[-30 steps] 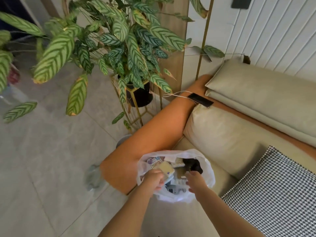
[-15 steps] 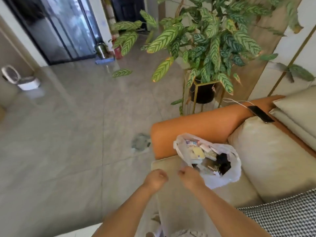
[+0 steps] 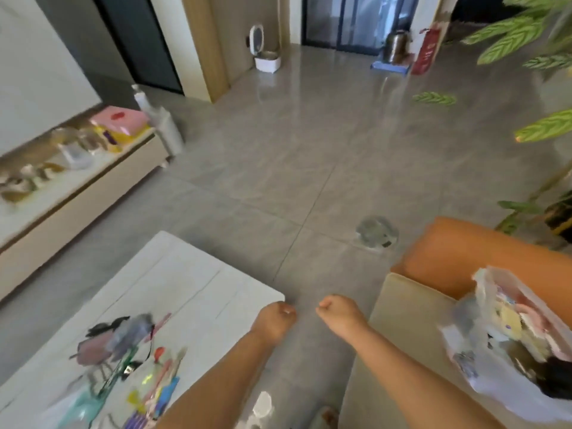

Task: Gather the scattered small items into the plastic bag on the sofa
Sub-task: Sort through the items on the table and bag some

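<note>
Small items (image 3: 136, 363) lie scattered along the table's (image 3: 192, 274) near edge, the plastic bag (image 3: 513, 342) on the sofa (image 3: 402, 308); left hand (image 3: 274, 320) and right hand (image 3: 340, 314), curled and empty, should next reach tableward.

left hand (image 3: 274, 318) curled, holds nothing | right hand (image 3: 339, 311) curled, holds nothing | small items (image 3: 133, 360) on white table (image 3: 192, 280) | plastic bag (image 3: 513, 345) on sofa (image 3: 464, 252), filled
</note>
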